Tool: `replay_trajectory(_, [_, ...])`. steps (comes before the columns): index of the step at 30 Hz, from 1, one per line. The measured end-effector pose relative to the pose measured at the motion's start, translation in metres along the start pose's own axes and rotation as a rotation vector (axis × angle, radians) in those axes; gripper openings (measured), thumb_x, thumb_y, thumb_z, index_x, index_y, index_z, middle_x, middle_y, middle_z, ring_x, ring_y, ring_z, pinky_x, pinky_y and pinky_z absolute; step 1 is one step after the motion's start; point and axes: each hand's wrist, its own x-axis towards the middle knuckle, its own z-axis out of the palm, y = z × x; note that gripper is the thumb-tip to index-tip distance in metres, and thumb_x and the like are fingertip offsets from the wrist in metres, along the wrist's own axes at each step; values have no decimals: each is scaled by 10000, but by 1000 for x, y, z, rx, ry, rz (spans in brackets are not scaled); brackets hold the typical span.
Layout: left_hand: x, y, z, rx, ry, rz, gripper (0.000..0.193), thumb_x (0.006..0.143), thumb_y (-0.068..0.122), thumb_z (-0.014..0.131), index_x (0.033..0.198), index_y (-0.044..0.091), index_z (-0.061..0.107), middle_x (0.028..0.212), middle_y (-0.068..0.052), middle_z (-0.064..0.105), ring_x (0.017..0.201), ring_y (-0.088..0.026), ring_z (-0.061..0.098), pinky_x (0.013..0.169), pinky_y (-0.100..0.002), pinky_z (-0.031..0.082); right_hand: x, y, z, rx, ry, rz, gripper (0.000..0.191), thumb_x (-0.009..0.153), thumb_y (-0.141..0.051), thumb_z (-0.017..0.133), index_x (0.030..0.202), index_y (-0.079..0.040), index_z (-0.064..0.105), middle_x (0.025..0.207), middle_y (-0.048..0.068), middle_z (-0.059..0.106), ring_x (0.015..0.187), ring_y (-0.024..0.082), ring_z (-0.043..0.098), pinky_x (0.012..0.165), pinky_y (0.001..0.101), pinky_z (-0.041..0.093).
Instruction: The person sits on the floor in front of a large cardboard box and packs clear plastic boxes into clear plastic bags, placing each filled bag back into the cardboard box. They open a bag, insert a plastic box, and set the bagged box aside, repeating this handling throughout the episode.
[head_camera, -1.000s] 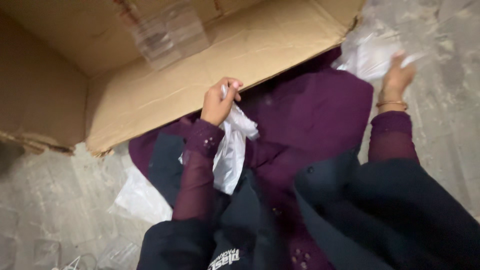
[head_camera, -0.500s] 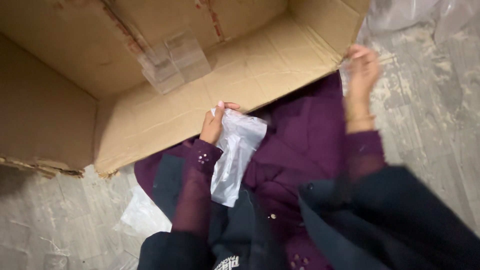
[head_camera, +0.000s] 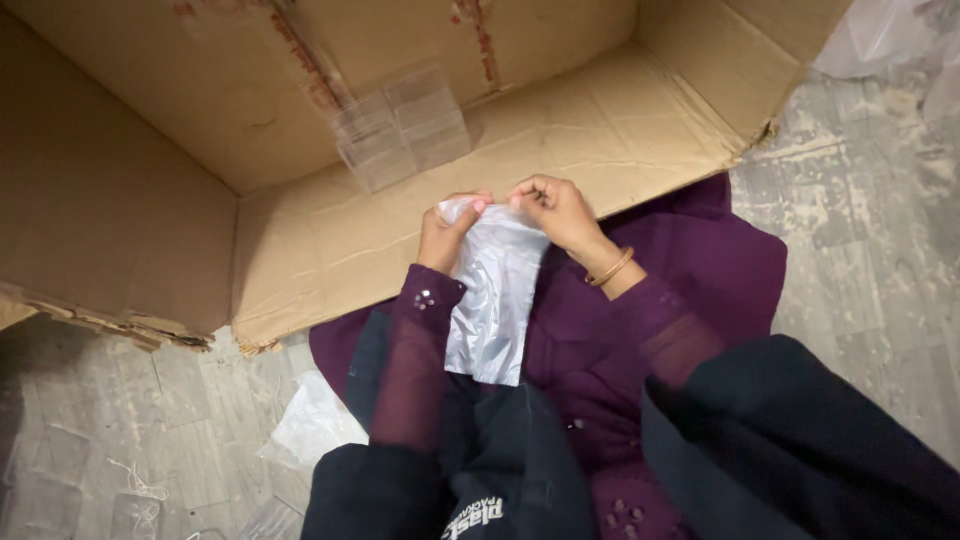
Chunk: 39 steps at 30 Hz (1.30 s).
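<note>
Pinching the top edge of a clear bag (head_camera: 495, 300), the left hand (head_camera: 445, 232) and right hand (head_camera: 555, 212) are closed on it above the lap; its mouth looks unopened, nothing visibly inside, the box (head_camera: 400, 200) just beyond.

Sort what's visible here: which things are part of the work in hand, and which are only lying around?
In hand:
left hand and right hand, both pinching the top edge of the clear plastic bag.

Lying about:
clear plastic boxes inside the open cardboard box;
crumpled plastic on the floor;
more plastic at the top right.
</note>
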Motion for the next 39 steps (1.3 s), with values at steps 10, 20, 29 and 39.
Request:
replay_trajectory(10, [16, -26, -2, -60, 241, 48, 145, 948, 116, 772, 987, 19, 672, 901, 8, 661, 838, -79, 588, 769, -256, 494, 6, -33, 15, -459, -40, -125, 199, 992, -163, 682, 1077, 2, 754, 924, 32, 757, 800, 104, 680, 748, 268, 542])
replay_trajectory(20, [35, -22, -44, -125, 171, -31, 195, 939, 245, 744, 1022, 79, 683, 946, 25, 663, 866, -74, 594, 773, -252, 484, 56, -3, 37, 139, -8, 58, 223, 1022, -152, 648, 1151, 5, 740, 961, 0, 748, 832, 62, 657, 765, 228, 543])
replay_trajectory(29, [61, -28, -95, -476, 163, -193, 221, 977, 314, 681, 971, 93, 684, 884, -16, 685, 793, -147, 630, 735, -313, 513, 98, -2, 18, 694, -135, 300, 163, 1024, -184, 686, 955, -36, 692, 790, 11, 647, 697, 122, 576, 621, 255, 474])
replay_trajectory(39, [116, -22, -89, 1140, 515, 183, 470, 892, 67, 635, 1351, 161, 613, 1013, -206, 713, 887, -411, 697, 762, -513, 524, 136, -45, 50, -598, 149, -77, 373, 983, -91, 565, 1338, -142, 668, 1088, 115, 741, 848, 227, 679, 788, 388, 544])
